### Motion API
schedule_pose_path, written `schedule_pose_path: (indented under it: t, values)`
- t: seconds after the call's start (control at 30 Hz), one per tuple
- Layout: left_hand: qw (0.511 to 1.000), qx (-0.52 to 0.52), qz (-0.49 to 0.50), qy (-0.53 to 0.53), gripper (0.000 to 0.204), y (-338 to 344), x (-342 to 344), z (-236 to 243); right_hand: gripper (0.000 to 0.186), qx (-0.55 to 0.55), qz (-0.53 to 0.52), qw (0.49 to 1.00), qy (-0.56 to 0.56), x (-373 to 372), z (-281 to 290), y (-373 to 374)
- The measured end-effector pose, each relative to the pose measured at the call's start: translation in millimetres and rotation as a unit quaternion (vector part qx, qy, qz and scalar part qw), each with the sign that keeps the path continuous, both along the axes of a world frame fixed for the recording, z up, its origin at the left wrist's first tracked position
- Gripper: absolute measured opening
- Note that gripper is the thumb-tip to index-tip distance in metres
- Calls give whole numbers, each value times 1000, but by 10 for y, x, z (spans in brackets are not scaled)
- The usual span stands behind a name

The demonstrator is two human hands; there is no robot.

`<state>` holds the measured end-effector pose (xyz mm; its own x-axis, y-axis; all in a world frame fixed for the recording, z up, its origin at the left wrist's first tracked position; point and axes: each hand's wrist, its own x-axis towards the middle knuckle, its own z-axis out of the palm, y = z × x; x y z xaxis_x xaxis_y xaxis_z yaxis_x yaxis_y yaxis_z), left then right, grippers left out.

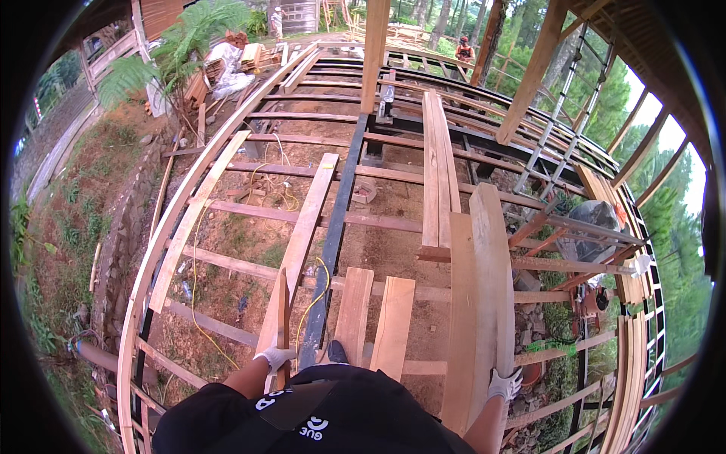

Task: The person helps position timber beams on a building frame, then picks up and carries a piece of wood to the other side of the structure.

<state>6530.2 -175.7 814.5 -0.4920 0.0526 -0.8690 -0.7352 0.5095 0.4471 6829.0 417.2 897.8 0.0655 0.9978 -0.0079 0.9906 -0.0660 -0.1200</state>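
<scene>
My left hand (275, 357), in a white glove, is closed round the lower part of a narrow wooden batten (283, 310) that stands on edge. Beside it a long plank (306, 227) slants away over the joists. At the lower right, my gloved right hand (505, 384) touches the outer edge of a wide, greyish plank (491, 280); its fingers look stretched out. That plank lies against a browner board (460, 325). Two short boards, a reddish one (354, 306) and a paler one (393, 325), lie in front of my body. My shoe shows on the reddish one.
Open gaps between joists (280, 140) show bare soil below. A dark beam (340, 204) runs away from me. Yellow cable (198, 295) hangs at left. Posts (374, 57) and a ladder (563, 106) rise ahead. Stacked planks (439, 166) lie across the frame. A person (464, 50) is far off.
</scene>
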Motion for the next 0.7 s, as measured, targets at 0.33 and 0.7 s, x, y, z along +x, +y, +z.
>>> schedule_pose_path:
  t: [0.33, 0.7]
  values:
    - [985, -29, -169, -31, 41, 293, -691, 152, 117, -123, -52, 983, -123, -300, -136, 88]
    - [998, 37, -7, -46, 60, -90, -466, -236, 117, -122, -44, 979, -157, -318, -139, 125]
